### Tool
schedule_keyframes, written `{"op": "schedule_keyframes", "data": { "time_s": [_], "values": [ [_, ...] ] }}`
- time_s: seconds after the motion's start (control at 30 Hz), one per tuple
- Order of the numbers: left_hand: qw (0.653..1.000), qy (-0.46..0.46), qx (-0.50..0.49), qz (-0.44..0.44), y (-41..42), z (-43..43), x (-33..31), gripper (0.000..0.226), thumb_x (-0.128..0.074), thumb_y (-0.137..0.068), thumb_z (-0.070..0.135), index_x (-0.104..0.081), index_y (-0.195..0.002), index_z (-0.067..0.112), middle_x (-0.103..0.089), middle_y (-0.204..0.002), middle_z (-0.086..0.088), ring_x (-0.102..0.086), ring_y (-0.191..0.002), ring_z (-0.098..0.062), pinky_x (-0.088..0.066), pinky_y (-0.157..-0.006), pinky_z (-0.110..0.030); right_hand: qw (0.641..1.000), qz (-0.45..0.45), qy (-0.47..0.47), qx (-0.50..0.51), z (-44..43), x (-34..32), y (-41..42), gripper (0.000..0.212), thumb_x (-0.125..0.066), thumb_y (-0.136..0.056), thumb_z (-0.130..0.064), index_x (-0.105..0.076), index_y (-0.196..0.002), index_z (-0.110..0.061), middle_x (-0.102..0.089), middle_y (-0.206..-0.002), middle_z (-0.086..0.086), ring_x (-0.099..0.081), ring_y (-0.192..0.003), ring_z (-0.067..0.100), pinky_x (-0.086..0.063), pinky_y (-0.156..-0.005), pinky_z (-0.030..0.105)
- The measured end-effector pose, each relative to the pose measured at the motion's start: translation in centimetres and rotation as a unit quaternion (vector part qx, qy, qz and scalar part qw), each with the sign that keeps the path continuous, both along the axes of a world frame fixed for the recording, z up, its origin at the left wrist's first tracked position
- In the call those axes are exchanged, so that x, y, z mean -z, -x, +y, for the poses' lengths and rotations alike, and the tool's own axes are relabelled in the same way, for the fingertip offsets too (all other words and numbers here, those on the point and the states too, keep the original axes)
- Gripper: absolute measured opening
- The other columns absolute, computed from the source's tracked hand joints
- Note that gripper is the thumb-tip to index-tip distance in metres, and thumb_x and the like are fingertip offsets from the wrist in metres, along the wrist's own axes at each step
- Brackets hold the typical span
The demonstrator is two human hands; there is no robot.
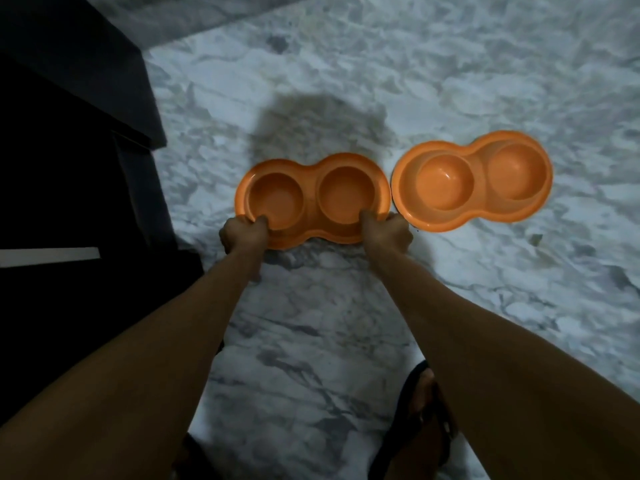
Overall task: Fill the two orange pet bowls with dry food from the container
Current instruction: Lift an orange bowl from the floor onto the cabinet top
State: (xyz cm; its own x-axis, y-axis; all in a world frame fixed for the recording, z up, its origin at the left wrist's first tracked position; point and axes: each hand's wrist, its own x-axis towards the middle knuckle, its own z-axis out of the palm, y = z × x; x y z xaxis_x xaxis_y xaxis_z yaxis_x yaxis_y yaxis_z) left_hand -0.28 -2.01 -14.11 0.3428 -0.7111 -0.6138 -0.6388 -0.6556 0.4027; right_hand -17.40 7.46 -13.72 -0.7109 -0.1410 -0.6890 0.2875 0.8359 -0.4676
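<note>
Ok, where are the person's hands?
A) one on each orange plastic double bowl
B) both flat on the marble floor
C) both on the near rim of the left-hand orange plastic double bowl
C: the left hand and right hand each grip the near rim of the left-hand orange plastic double bowl; the other orange double bowl sits untouched.

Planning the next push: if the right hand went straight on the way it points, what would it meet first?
The left orange bowl, whose near rim the right hand grips, so it would likely shove that ahead. Beyond it only marble floor shows; the right orange bowl looks off the line.
</note>
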Motion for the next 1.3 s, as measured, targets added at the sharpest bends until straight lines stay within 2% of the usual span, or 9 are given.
{"op": "schedule_keyframes", "data": {
  "time_s": [0.1,0.2,0.3,0.47,0.57,0.7,0.83,1.0,1.3],
  "values": [
    [0.999,-0.004,-0.033,0.014,0.4,0.0,-1.7,0.025,-0.069,-0.085,0.025,-0.062,-0.093,0.003,-0.062,-0.092,-0.016,-0.066,-0.092,-0.035,-0.058,-0.081,-0.047,1.0,0.001,0.004,0.023,0.1,-1.9,0.3,0.047,-0.074,-0.081,-0.039,-0.065,-0.113,-0.006,-0.069,-0.113,0.015,-0.063,-0.108,0.035,-0.051,-0.094,0.041],
    [0.998,0.012,-0.051,0.025,0.7,0.4,-5.9,0.036,-0.071,-0.083,0.027,-0.064,-0.106,-0.001,-0.064,-0.1,-0.015,-0.064,-0.09,-0.03,-0.054,-0.074,-0.039,1.0,0.007,0.015,0.025,0.1,-6.1,0.7,0.049,-0.075,-0.078,-0.042,-0.065,-0.11,-0.006,-0.069,-0.111,0.014,-0.063,-0.106,0.035,-0.052,-0.095,0.047],
    [0.996,0.023,-0.074,0.044,1.4,0.9,-12.1,0.046,-0.072,-0.077,0.031,-0.064,-0.11,0.0,-0.067,-0.108,-0.019,-0.066,-0.096,-0.034,-0.057,-0.084,-0.046,0.999,0.003,0.029,0.034,0.3,-12.7,1.7,0.044,-0.075,-0.077,-0.041,-0.064,-0.103,-0.007,-0.068,-0.101,0.012,-0.064,-0.098,0.034,-0.054,-0.091,0.047],
    [0.994,0.029,-0.1,0.044,3.3,2.1,-27.8,0.044,-0.069,-0.084,0.03,-0.061,-0.116,0.001,-0.065,-0.114,-0.02,-0.064,-0.103,-0.037,-0.055,-0.089,-0.044,0.997,-0.011,0.05,0.055,1.0,-27.9,3.7,0.044,-0.075,-0.077,-0.04,-0.06,-0.105,-0.01,-0.064,-0.097,0.011,-0.062,-0.092,0.032,-0.053,-0.082,0.04],
    [0.989,0.033,-0.129,0.068,4.2,3.5,-37.4,0.055,-0.069,-0.078,0.036,-0.059,-0.12,0.001,-0.061,-0.123,-0.021,-0.063,-0.105,-0.038,-0.055,-0.09,-0.046,0.996,0.005,0.068,0.051,1.8,-38.1,4.5,0.039,-0.075,-0.077,-0.038,-0.058,-0.099,-0.01,-0.064,-0.095,0.012,-0.061,-0.091,0.032,-0.053,-0.081,0.043],
    [0.985,0.056,-0.134,0.093,4.4,5.8,-50.3,0.057,-0.068,-0.086,0.029,-0.052,-0.132,0.0,-0.053,-0.133,-0.022,-0.058,-0.113,-0.038,-0.047,-0.087,-0.036,0.995,0.025,0.093,0.03,3.1,-51.3,5.0,0.04,-0.075,-0.078,-0.037,-0.059,-0.099,-0.007,-0.059,-0.079,0.006,-0.063,-0.088,0.034,-0.054,-0.081,0.046],
    [0.978,0.084,-0.134,0.133,3.7,7.8,-59.6,0.053,-0.066,-0.087,0.03,-0.052,-0.13,0.002,-0.056,-0.128,-0.02,-0.06,-0.108,-0.036,-0.047,-0.081,-0.039,0.993,0.043,0.112,0.017,4.1,-61.1,4.5,0.045,-0.074,-0.074,-0.041,-0.055,-0.101,-0.011,-0.066,-0.093,0.013,-0.064,-0.092,0.034,-0.051,-0.082,0.042],
    [0.97,0.138,-0.133,0.152,0.0,9.1,-68.8,0.057,-0.068,-0.077,0.039,-0.057,-0.122,0.005,-0.06,-0.121,-0.017,-0.062,-0.103,-0.035,-0.052,-0.091,-0.05,0.986,0.048,0.157,0.016,5.5,-71.1,0.8,0.046,-0.073,-0.073,-0.043,-0.054,-0.104,-0.014,-0.064,-0.109,0.016,-0.061,-0.096,0.033,-0.046,-0.076,0.039],
    [0.929,0.244,-0.171,0.221,-13.6,10.0,-80.1,0.052,-0.071,-0.086,0.032,-0.056,-0.122,-0.002,-0.051,-0.128,-0.018,-0.057,-0.114,-0.034,-0.045,-0.095,-0.039,0.965,0.065,0.255,0.002,6.1,-82.1,-13.4,0.04,-0.071,-0.066,-0.044,-0.05,-0.082,-0.015,-0.063,-0.102,0.016,-0.065,-0.086,0.036,-0.056,-0.077,0.047]
  ]
}}
